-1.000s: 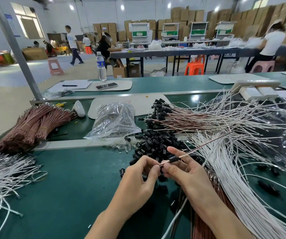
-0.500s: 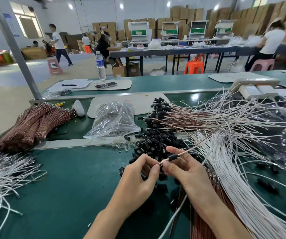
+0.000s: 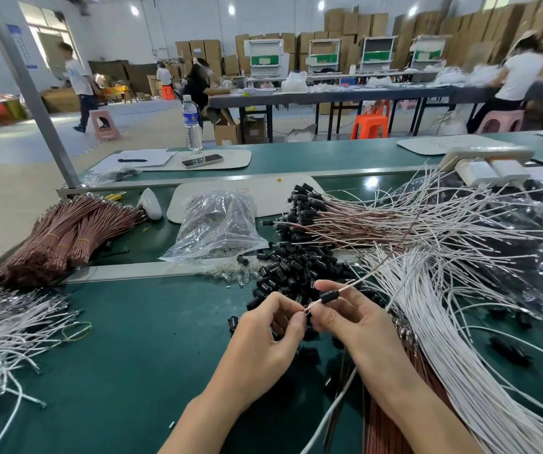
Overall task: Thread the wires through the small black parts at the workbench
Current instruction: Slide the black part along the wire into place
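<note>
My left hand [image 3: 270, 335] and my right hand [image 3: 345, 317] meet over the green workbench [image 3: 125, 355], fingertips close together. My right hand pinches a thin wire [image 3: 358, 283] that carries one small black part [image 3: 329, 295] and runs up to the right. My left hand's fingertips pinch that wire's near end at the meeting point. Just beyond the hands lies a heap of loose black parts [image 3: 293, 273]. Behind it is a pile of wires fitted with black parts [image 3: 335, 221].
White wires [image 3: 443, 339] fan over the right side, with brown wires [image 3: 391, 430] under my right forearm. More white wires [image 3: 4, 326] lie at left, bundled brown wires [image 3: 66, 231] behind them. A clear bag [image 3: 217, 227] sits mid-bench. People work at tables behind.
The hands stay together on the wire with only slight shifts. A person in the background has walked further left.
</note>
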Demonstrator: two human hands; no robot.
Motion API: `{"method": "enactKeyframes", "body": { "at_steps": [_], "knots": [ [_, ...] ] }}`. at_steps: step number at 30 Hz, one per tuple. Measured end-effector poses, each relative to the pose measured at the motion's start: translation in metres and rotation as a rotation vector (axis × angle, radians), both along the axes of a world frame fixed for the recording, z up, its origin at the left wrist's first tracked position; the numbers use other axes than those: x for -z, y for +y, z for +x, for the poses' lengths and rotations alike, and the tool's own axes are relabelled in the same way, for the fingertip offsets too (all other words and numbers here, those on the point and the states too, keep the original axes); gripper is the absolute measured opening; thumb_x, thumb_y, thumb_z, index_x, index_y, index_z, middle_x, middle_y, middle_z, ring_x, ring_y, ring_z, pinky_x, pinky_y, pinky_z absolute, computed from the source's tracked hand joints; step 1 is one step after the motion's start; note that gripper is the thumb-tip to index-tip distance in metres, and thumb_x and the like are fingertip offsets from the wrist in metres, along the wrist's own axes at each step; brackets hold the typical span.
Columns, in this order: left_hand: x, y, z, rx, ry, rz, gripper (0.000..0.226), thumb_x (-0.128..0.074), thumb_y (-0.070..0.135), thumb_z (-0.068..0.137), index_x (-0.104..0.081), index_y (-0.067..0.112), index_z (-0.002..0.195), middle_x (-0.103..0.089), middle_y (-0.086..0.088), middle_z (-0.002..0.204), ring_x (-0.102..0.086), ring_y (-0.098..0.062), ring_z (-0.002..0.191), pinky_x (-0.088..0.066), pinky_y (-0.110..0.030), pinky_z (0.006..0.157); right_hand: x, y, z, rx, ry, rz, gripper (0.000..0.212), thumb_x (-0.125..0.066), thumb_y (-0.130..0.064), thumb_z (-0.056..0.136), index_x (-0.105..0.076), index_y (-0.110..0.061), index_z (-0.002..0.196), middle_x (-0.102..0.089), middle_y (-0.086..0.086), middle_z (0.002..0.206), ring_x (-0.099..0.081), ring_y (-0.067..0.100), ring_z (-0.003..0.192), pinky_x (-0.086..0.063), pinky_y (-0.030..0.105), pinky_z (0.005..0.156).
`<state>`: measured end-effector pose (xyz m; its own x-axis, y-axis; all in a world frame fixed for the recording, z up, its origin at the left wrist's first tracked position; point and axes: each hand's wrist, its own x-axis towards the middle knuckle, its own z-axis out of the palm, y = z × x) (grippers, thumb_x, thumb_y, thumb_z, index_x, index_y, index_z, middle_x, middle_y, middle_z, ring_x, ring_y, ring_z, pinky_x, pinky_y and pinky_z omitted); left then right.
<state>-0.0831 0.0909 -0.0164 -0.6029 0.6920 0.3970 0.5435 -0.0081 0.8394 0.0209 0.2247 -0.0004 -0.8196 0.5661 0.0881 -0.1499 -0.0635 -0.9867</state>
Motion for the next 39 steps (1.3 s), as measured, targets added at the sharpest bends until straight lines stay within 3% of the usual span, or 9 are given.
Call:
{"method": "enactKeyframes", "body": {
  "at_steps": [7, 12, 16, 19, 23, 27, 30, 35, 39],
  "knots": [
    [0.000, 0.000, 0.001, -0.009, 0.056, -0.026, 0.009, -0.059, 0.031, 0.101, -0.063, 0.036, 0.095, -0.072, 0.015, 0.086, -0.064, -0.009, 0.077, -0.044, -0.013, 0.062, 0.001, -0.004, 0.001, -0.023, -0.057, 0.062, 0.016, -0.076, -0.034, 0.082, -0.079, -0.039, 0.098, -0.080, -0.004, 0.094, -0.075, 0.010, 0.091, -0.054, 0.013, 0.079],
    [0.002, 0.002, 0.001, -0.076, 0.133, -0.076, 0.007, -0.057, 0.040, 0.101, -0.064, 0.037, 0.101, -0.070, 0.016, 0.089, -0.066, -0.015, 0.085, -0.054, -0.035, 0.073, 0.002, -0.004, -0.002, 0.027, -0.051, 0.045, 0.015, -0.075, -0.037, 0.080, -0.080, -0.040, 0.094, -0.080, -0.005, 0.092, -0.076, 0.010, 0.088, -0.056, 0.014, 0.074],
    [-0.004, 0.000, 0.003, -0.230, 0.292, -0.129, 0.019, -0.044, 0.057, 0.096, -0.054, 0.046, 0.107, -0.065, 0.027, 0.094, -0.057, -0.003, 0.094, -0.049, -0.025, 0.082, 0.001, -0.003, -0.003, 0.084, -0.016, -0.024, 0.015, -0.075, -0.036, 0.078, -0.082, -0.034, 0.092, -0.080, 0.002, 0.090, -0.077, 0.015, 0.085, -0.058, 0.017, 0.071],
    [-0.012, -0.002, -0.018, -0.404, 0.312, -0.125, 0.013, -0.048, 0.044, 0.101, -0.056, 0.040, 0.110, -0.065, 0.023, 0.087, -0.060, -0.001, 0.087, -0.051, -0.034, 0.085, -0.001, 0.000, -0.002, 0.098, -0.014, -0.110, 0.015, -0.076, -0.033, 0.079, -0.082, -0.028, 0.091, -0.080, 0.006, 0.092, -0.077, 0.019, 0.086, -0.059, 0.019, 0.073],
    [-0.021, 0.003, -0.063, -0.554, 0.357, -0.529, 0.024, -0.044, 0.034, 0.105, -0.058, 0.022, 0.120, -0.066, 0.003, 0.118, -0.062, -0.019, 0.107, -0.047, -0.040, 0.095, -0.002, 0.002, -0.001, 0.078, -0.027, -0.162, 0.015, -0.075, -0.032, 0.078, -0.083, -0.028, 0.091, -0.079, 0.007, 0.093, -0.076, 0.018, 0.085, -0.060, 0.020, 0.075],
    [-0.024, 0.012, -0.083, -0.489, 0.522, -0.819, 0.021, -0.042, 0.031, 0.106, -0.056, 0.019, 0.116, -0.064, 0.000, 0.118, -0.062, -0.024, 0.105, -0.047, -0.035, 0.083, -0.005, 0.002, -0.002, 0.089, -0.013, -0.221, 0.017, -0.076, -0.031, 0.075, -0.083, -0.023, 0.088, -0.079, 0.010, 0.092, -0.075, 0.016, 0.080, -0.058, 0.018, 0.070],
    [-0.022, 0.017, -0.090, -0.496, 0.556, -0.844, 0.016, -0.043, 0.029, 0.105, -0.055, 0.018, 0.109, -0.065, 0.000, 0.111, -0.064, -0.024, 0.096, -0.048, -0.035, 0.074, -0.005, 0.002, -0.002, 0.088, -0.009, -0.249, 0.019, -0.077, -0.033, 0.074, -0.083, -0.024, 0.089, -0.079, 0.010, 0.091, -0.074, 0.014, 0.078, -0.058, 0.018, 0.070],
    [-0.019, 0.017, -0.095, -0.508, 0.445, -0.836, 0.008, -0.043, 0.028, 0.104, -0.045, 0.020, 0.106, -0.065, -0.001, 0.105, -0.058, -0.022, 0.085, -0.043, -0.035, 0.065, -0.007, 0.001, -0.001, 0.080, -0.006, -0.266, 0.019, -0.077, -0.033, 0.075, -0.083, -0.023, 0.090, -0.079, 0.010, 0.092, -0.074, 0.013, 0.078, -0.057, 0.018, 0.069],
    [-0.028, 0.013, -0.087, -0.492, 0.478, -0.850, 0.020, -0.043, 0.024, 0.103, -0.046, 0.016, 0.121, -0.062, -0.003, 0.111, -0.061, -0.023, 0.086, -0.042, -0.033, 0.062, -0.008, 0.000, -0.001, 0.071, 0.018, -0.299, 0.019, -0.077, -0.031, 0.074, -0.083, -0.023, 0.089, -0.079, 0.010, 0.092, -0.072, 0.012, 0.076, -0.057, 0.018, 0.068]
  ]
}}
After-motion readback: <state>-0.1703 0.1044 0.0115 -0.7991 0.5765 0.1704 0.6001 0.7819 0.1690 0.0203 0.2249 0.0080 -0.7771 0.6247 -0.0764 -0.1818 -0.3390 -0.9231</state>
